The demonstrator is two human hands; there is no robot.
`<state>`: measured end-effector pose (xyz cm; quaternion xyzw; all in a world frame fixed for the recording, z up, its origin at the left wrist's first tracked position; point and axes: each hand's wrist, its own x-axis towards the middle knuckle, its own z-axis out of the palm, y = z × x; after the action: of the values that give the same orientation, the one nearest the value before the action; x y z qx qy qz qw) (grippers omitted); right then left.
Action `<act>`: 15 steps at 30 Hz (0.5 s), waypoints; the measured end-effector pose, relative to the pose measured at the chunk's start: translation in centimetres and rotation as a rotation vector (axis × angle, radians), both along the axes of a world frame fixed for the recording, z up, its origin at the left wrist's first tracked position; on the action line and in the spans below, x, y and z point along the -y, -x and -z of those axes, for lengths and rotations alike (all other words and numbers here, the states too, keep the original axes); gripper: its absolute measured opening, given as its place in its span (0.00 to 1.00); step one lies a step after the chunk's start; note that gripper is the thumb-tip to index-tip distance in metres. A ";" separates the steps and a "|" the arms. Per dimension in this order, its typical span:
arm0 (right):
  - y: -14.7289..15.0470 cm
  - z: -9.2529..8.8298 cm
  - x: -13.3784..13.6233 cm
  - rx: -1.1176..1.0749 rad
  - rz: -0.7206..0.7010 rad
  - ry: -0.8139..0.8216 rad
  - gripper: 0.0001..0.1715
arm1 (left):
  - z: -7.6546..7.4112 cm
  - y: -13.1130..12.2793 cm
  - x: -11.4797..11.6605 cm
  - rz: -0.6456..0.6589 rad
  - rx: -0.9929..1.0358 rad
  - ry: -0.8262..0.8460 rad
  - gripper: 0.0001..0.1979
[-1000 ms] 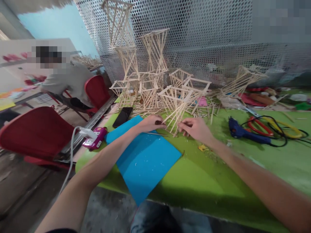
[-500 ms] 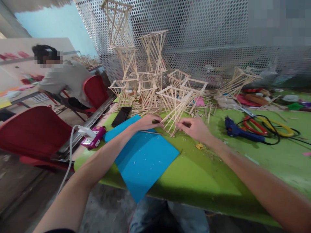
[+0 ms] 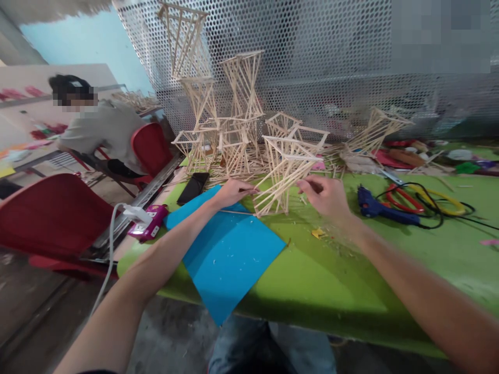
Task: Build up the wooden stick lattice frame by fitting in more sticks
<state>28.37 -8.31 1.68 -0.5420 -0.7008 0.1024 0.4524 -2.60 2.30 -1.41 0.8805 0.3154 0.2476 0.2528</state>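
Note:
A twisted frame of thin wooden sticks (image 3: 284, 174) stands nearly upright on the green table (image 3: 351, 270), between my hands. My left hand (image 3: 231, 191) is closed and pinches a stick at the frame's lower left side. On the frame's right side, my right hand (image 3: 326, 195) has its fingers curled round a stick. A blue sheet (image 3: 230, 249) lies under my left forearm, with a loose stick on it beside the frame's base.
More stick towers (image 3: 218, 114) crowd the back by a perforated metal screen. A blue glue gun (image 3: 376, 206) with cables lies right, a black phone (image 3: 194, 188) and a pink power strip (image 3: 150, 222) left. Red chairs (image 3: 54, 218) and a seated person (image 3: 105, 137) are at far left.
The stick frame has been tipped up from leaning on the table to nearly upright. Both hands rose slightly with it, the right hand moving up and to the right.

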 end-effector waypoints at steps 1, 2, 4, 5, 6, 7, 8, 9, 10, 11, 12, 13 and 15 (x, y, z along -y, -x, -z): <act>-0.1 0.0 -0.1 -0.012 -0.005 0.002 0.24 | 0.0 0.0 0.1 0.001 -0.012 -0.005 0.24; -0.1 0.0 -0.1 -0.022 -0.007 0.003 0.23 | -0.1 -0.1 0.1 0.002 -0.025 -0.012 0.23; -0.2 0.0 -0.2 -0.042 -0.012 0.017 0.21 | -0.3 -0.2 0.3 0.014 -0.048 -0.026 0.22; -0.2 0.0 -0.3 -0.051 -0.014 0.032 0.20 | -0.5 -0.2 0.3 0.027 -0.058 -0.034 0.21; -0.2 0.0 -0.4 -0.058 -0.014 0.053 0.20 | -0.6 -0.2 0.4 0.044 -0.066 -0.047 0.20; -0.2 0.0 -0.4 -0.061 -0.009 0.075 0.21 | -0.7 -0.2 0.4 0.062 -0.074 -0.071 0.19; -0.3 0.1 -0.5 -0.059 0.003 0.093 0.21 | -0.8 -0.2 0.3 0.075 -0.082 -0.104 0.18; -0.4 0.2 -0.7 -0.050 0.023 0.101 0.22 | -0.9 -0.2 0.2 0.079 -0.092 -0.145 0.17; -0.5 0.4 -0.8 -0.040 0.048 0.098 0.22 | -0.8 -0.2 0.1 0.074 -0.105 -0.191 0.16; -0.7 0.5 -1.0 -0.028 0.069 0.087 0.22 | -0.8 -0.2 0.0 0.061 -0.120 -0.237 0.16; -0.9 0.7 -1.2 -0.017 0.081 0.073 0.21 | -0.6 -0.2 -0.1 0.048 -0.133 -0.278 0.16; -1.1 0.9 -1.3 -0.011 0.085 0.061 0.21 | -0.5 -0.2 -0.1 0.043 -0.145 -0.310 0.16; -1.5 1.1 -1.6 -0.006 0.076 0.050 0.20 | -0.1 -0.4 -0.1 0.062 -0.155 -0.339 0.17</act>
<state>29.83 -6.70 0.54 -0.5790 -0.6756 0.1040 0.4443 -2.15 2.37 -1.27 0.9363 0.2603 0.2205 0.0835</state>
